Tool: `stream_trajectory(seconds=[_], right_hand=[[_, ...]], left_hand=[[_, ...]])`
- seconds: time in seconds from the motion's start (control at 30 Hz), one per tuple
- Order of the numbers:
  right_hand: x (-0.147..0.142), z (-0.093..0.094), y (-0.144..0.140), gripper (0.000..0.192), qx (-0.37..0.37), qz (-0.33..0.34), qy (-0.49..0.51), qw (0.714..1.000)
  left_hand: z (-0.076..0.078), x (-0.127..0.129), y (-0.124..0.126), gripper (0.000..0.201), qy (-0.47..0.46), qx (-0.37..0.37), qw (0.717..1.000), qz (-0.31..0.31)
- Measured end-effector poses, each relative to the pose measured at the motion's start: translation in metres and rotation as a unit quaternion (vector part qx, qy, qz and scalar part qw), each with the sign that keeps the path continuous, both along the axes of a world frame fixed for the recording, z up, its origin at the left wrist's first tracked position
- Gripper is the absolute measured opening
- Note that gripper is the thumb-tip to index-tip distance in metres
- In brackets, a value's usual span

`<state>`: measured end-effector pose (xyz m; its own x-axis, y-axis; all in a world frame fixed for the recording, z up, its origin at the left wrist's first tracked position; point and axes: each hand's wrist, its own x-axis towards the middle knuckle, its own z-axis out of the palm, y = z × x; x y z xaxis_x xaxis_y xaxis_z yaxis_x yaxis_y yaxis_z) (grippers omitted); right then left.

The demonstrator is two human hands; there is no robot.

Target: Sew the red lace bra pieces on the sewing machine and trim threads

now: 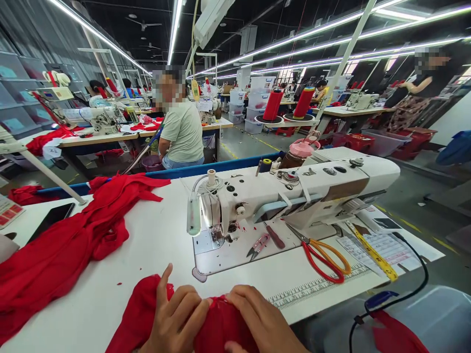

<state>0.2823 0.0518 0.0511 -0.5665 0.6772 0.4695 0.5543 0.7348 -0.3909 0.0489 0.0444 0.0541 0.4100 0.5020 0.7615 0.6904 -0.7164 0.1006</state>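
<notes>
Two bare hands meet at the bottom edge of the view, at the near edge of a white sewing table [121,274]. The left hand [176,318] and right hand [263,321] both rest on a bunched piece of red fabric [221,326], fingers curled and pinching it where the fingertips come together, the left thumb raised. The fabric lies partly on the table and partly over its near edge.

Just beyond the hands, a printed ruler strip [316,289] runs along the table edge. Behind it stands a white industrial sewing machine [294,191], its needle end toward the left. On the machine bed lie small thread snips [257,245], a red-handled tool [275,237], and scissors with orange and red handles [324,257]. A yellow measuring tape [373,252] lies to the right over printed papers [382,245].

To the left, a large heap of red cloth [69,240] spreads across the table, with a black phone [51,220] beside it. Farther back, a seated person in a pale green shirt [182,130] faces away at another workstation, and two red thread cones [289,103] stand on a stand.
</notes>
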Motion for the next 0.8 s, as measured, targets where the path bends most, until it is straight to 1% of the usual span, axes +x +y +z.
stream_trajectory(seconds=[0.1, 0.2, 0.27, 0.33, 0.4, 0.47, 0.57, 0.63, 0.8], right_hand=[[-0.01, -0.01, 0.001, 0.042, -0.037, 0.004, 0.023, 0.999], [-0.015, -0.016, -0.003, 0.039, -0.08, 0.001, 0.037, 0.996], [-0.016, -0.017, -0.005, 0.034, -0.093, 0.015, 0.035, 0.995], [-0.015, -0.017, -0.006, 0.032, -0.08, 0.025, 0.035, 0.996], [-0.014, -0.018, -0.007, 0.033, -0.057, 0.027, 0.04, 0.997], [-0.014, -0.021, -0.009, 0.034, -0.038, 0.022, 0.043, 0.998], [-0.012, -0.023, -0.012, 0.035, -0.017, 0.007, 0.042, 0.999], [-0.012, -0.023, -0.014, 0.035, -0.005, 0.001, 0.044, 0.999], [-0.011, -0.019, -0.012, 0.034, -0.005, 0.006, 0.051, 0.999]], left_hand=[[0.003, -0.011, -0.007, 0.029, -0.001, -0.012, 1.0, -0.01], [0.005, -0.027, -0.014, 0.037, 0.053, -0.027, 0.998, -0.023], [0.005, -0.038, -0.019, 0.035, 0.091, -0.033, 0.995, -0.024], [0.001, -0.047, -0.025, 0.031, 0.116, -0.022, 0.993, -0.017], [-0.006, -0.052, -0.032, 0.021, 0.126, 0.0, 0.992, 0.004], [-0.013, -0.053, -0.041, 0.013, 0.1, 0.022, 0.994, 0.046], [-0.022, -0.05, -0.053, 0.02, 0.037, 0.02, 0.992, 0.115], [-0.025, -0.047, -0.06, 0.024, 0.021, 0.001, 0.99, 0.143], [-0.027, -0.047, -0.071, 0.027, 0.027, -0.033, 0.986, 0.16]])
